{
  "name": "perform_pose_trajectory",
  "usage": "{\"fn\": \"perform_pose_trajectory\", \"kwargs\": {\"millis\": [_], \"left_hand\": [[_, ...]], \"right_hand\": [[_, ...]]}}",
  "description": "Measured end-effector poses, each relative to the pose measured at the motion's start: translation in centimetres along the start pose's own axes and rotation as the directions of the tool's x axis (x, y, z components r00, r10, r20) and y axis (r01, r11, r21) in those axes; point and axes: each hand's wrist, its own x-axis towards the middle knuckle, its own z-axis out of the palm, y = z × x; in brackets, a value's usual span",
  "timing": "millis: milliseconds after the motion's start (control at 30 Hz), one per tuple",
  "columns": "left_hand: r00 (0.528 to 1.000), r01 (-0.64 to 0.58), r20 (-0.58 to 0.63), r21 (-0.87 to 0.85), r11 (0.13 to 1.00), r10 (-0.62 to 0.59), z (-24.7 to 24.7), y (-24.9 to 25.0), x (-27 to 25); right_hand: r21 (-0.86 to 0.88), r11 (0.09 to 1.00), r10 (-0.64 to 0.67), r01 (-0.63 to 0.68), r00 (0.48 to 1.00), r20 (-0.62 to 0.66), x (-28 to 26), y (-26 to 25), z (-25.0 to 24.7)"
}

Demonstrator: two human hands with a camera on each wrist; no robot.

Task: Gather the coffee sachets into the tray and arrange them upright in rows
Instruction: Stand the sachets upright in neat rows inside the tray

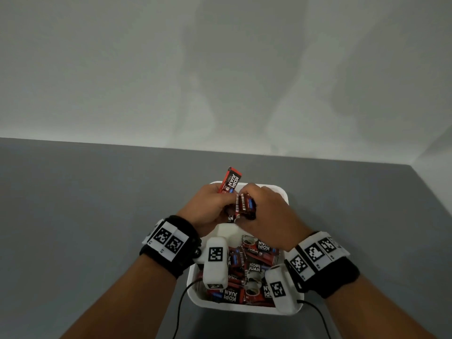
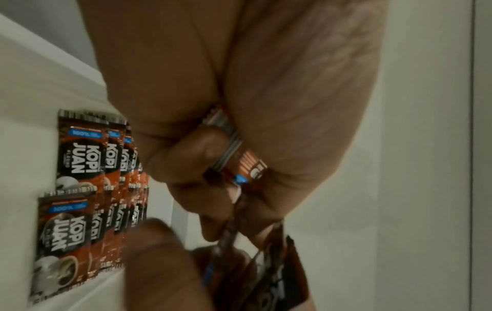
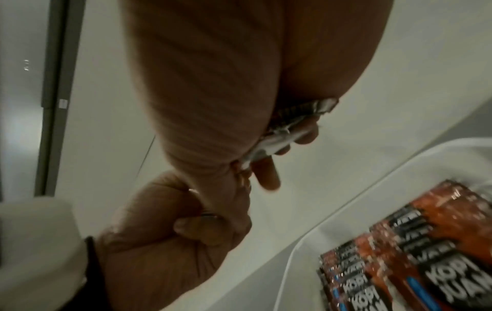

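Note:
A white tray (image 1: 283,195) sits on the grey table, its near half filled with red-and-black coffee sachets (image 1: 254,265) leaning in rows (image 2: 80,178) (image 3: 415,256). Both hands meet above the tray's far half. My left hand (image 1: 208,206) grips a small bunch of sachets; one sachet (image 1: 231,181) sticks up past the fingers. The left wrist view shows curled fingers around sachet edges (image 2: 239,160). My right hand (image 1: 266,214) pinches another small stack of sachets (image 1: 245,206), whose silvery ends (image 3: 279,126) show between thumb and fingers. The two hands touch.
The grey table (image 1: 97,204) runs to a pale wall (image 1: 220,69) behind and ends at a right edge (image 1: 430,192). Black cables (image 1: 181,304) trail from the wrist cameras at the tray's near side.

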Motion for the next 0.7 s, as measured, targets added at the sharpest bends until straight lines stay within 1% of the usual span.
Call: {"fn": "perform_pose_trajectory", "kwargs": {"millis": [33,67,100,133,167,200,233,267,300,333,367,433,500,533,567,600,633,667,700], "left_hand": [[0.999,0.019,-0.033,-0.041,0.999,-0.020,0.1,-0.1,0.0],[0.997,0.047,-0.056,-0.094,0.995,-0.052,0.1,-0.3,0.0],[0.995,0.066,-0.066,-0.142,0.988,-0.076,0.0,-0.7,0.1],[0.994,0.067,-0.069,-0.172,0.983,-0.080,-0.1,-0.9,0.0],[0.995,0.050,-0.080,-0.172,0.984,-0.064,0.0,-1.0,-0.1],[0.995,0.019,-0.097,-0.139,0.990,-0.032,0.0,-1.1,-0.1],[0.994,-0.014,-0.105,-0.074,0.997,0.007,0.2,-1.0,-0.3],[0.994,-0.047,-0.099,0.007,0.999,0.048,0.5,-0.8,-0.5],[0.992,-0.081,-0.094,0.079,0.994,0.088,0.7,-0.7,-0.5],[0.988,-0.112,-0.092,0.126,0.986,0.124,0.7,-0.6,-0.5],[0.985,-0.134,-0.092,0.135,0.982,0.147,0.7,-0.5,-0.5],[0.980,-0.139,-0.134,0.061,0.988,0.146,0.3,-0.4,-0.3],[0.969,-0.138,-0.212,-0.024,0.990,0.130,-0.3,-0.3,-0.2],[0.960,-0.146,-0.245,-0.035,0.989,0.133,-0.5,-0.4,-0.1],[0.951,-0.159,-0.272,-0.017,0.987,0.148,-0.6,-0.4,-0.1],[0.942,-0.170,-0.292,0.012,0.985,0.166,-0.7,-0.4,0.0],[0.937,-0.175,-0.301,0.040,0.984,0.179,-0.8,-0.4,0.1],[0.934,-0.178,-0.304,0.053,0.983,0.185,-0.8,-0.5,0.2],[0.933,-0.183,-0.307,0.053,0.982,0.190,-0.6,-0.5,0.2]], "right_hand": [[0.034,0.999,0.028,-0.028,0.999,-0.028,0.2,0.5,0.3],[0.103,0.991,0.086,-0.082,0.996,-0.038,0.2,1.2,0.4],[0.204,0.968,0.154,-0.144,0.987,-0.037,0.3,1.9,0.5],[0.331,0.920,0.230,-0.209,0.973,-0.024,0.2,2.4,0.4],[0.475,0.840,0.299,-0.260,0.954,-0.007,0.2,2.6,0.3],[0.631,0.719,0.362,-0.291,0.932,0.019,0.2,2.6,0.2],[0.766,0.565,0.414,-0.306,0.908,0.058,0.3,2.3,-0.1],[0.855,0.416,0.446,-0.309,0.889,0.104,0.4,2.1,-0.4],[0.904,0.301,0.452,-0.304,0.880,0.145,0.6,1.8,-0.7],[0.919,0.253,0.443,-0.302,0.881,0.168,0.7,1.8,-0.9],[0.906,0.288,0.443,-0.311,0.882,0.162,0.8,1.9,-1.0],[0.849,0.415,0.466,-0.328,0.878,0.112,0.8,2.4,-0.8],[0.820,0.464,0.496,-0.334,0.865,0.072,0.7,2.7,-0.8],[0.795,0.510,0.495,-0.329,0.868,0.041,0.6,2.7,-0.8],[0.725,0.603,0.484,-0.333,0.875,-0.001,0.5,2.4,-1.1],[0.606,0.719,0.457,-0.341,0.888,-0.043,0.4,2.3,-1.3],[0.485,0.804,0.427,-0.343,0.902,-0.070,0.3,2.1,-1.5],[0.424,0.843,0.401,-0.331,0.912,-0.086,0.3,1.9,-1.5],[0.427,0.845,0.393,-0.322,0.915,-0.089,0.2,1.7,-1.4]]}}
